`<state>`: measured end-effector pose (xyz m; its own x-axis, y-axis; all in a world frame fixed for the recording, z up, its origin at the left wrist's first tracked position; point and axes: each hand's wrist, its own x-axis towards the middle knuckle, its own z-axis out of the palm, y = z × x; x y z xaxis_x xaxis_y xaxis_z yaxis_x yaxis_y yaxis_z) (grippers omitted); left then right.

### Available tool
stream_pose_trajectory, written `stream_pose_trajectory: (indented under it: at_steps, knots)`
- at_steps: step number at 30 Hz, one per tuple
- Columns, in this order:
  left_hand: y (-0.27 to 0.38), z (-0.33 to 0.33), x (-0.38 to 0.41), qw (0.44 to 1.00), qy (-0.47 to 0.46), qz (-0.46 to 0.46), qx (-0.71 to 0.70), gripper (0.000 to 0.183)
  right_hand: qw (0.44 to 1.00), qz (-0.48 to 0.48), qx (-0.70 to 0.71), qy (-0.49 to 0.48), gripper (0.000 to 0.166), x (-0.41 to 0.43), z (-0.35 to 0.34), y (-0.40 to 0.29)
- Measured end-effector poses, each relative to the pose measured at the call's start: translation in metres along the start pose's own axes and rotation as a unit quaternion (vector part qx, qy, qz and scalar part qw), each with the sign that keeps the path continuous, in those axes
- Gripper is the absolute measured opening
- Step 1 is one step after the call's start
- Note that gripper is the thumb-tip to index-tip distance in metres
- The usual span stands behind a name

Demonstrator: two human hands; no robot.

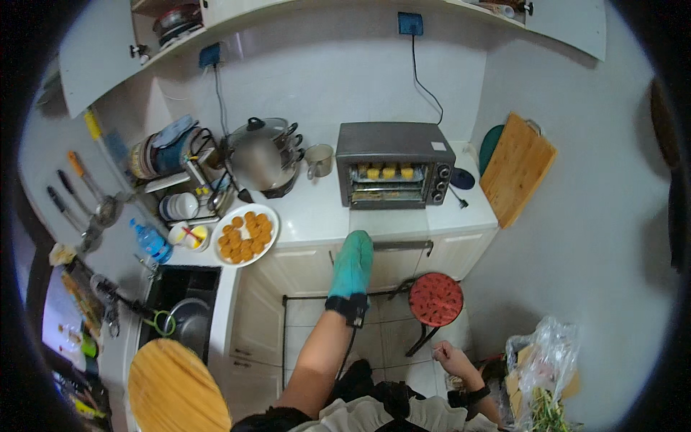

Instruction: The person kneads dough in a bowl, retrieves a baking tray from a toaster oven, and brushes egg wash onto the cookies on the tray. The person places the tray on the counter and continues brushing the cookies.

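Observation:
My left hand (352, 264) wears a teal oven mitt and reaches to the left end of the toaster oven's door handle (402, 245). The mitt hides my fingers, so their grip on the handle cannot be told. The glass oven door (388, 221) is lowered towards the counter's front edge. Inside the dark grey toaster oven (397, 141), several yellow cupcakes (388, 173) stand in a row on the upper level. My bare right hand (451, 358) hangs low beside the stool, fingers curled, with nothing visible in it.
A red-topped stool (436, 299) stands below the counter. Left lies an oval plate (220, 232) of round orange-brown pieces, near stacked pots (280, 140) and a sink (181, 281). A cutting board (518, 170) leans right. Open cabinet doors (97, 59) hang overhead.

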<state>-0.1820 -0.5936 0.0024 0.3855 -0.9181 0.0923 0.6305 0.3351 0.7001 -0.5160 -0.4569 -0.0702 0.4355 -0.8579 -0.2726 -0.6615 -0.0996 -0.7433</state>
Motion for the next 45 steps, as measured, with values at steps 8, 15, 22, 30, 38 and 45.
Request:
stream_pose_trajectory:
  at_steps: [8,15,22,30,38,45]
  knots:
    - [-0.082,0.040,0.175,0.935,0.106,-0.149,-0.302,0.060,0.976,0.132,0.108,0.133,0.019,0.018,-0.020,0.016]
    - [-0.122,0.020,0.256,0.936,0.200,-0.122,-0.262,0.041,0.980,0.148,0.098,0.088,0.024,0.077,-0.062,0.037]
    - [-0.138,0.038,0.283,0.963,0.175,-0.049,-0.198,0.031,0.980,0.120,0.098,0.128,0.019,0.133,-0.107,0.041]
    - [-0.165,0.022,0.309,0.974,0.205,-0.048,-0.080,0.023,0.985,0.098,0.071,0.120,0.020,0.136,-0.128,0.059]
    - [-0.173,0.016,0.258,0.964,0.245,-0.018,-0.104,0.017,0.980,0.145,0.082,0.106,0.021,0.130,-0.115,0.083]
    - [-0.100,-0.001,0.236,0.935,0.222,-0.040,-0.273,0.045,0.991,0.092,0.016,0.092,0.022,0.144,-0.106,0.073]
